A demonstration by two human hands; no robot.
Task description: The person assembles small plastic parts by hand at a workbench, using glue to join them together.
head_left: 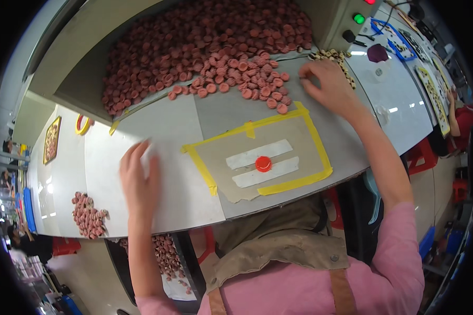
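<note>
My right hand (331, 86) is at the far right of the table, beside a small heap of gold-coloured pieces (346, 71). Its fingers curl toward the thumb in a pinch; anything between the tips is too small to make out. Over the pale left half of the tabletop is my left hand (139, 181), smeared by motion, so its grip is unclear. Between the hands lies a beige sheet (283, 132) edged with yellow tape, bearing two white strips (260, 153) and a round red piece (263, 164). Beyond it spreads a big pile of pink, ribbed round caps (210, 47).
A grey machine housing (68, 68) arches around the pile, with a green lamp (358, 19) at right. A small cluster of pink caps (88, 216) sits at far left, near a yellow tape roll (82, 125). An open drawer (186, 262) of caps is below the edge. Co-workers sit on both sides.
</note>
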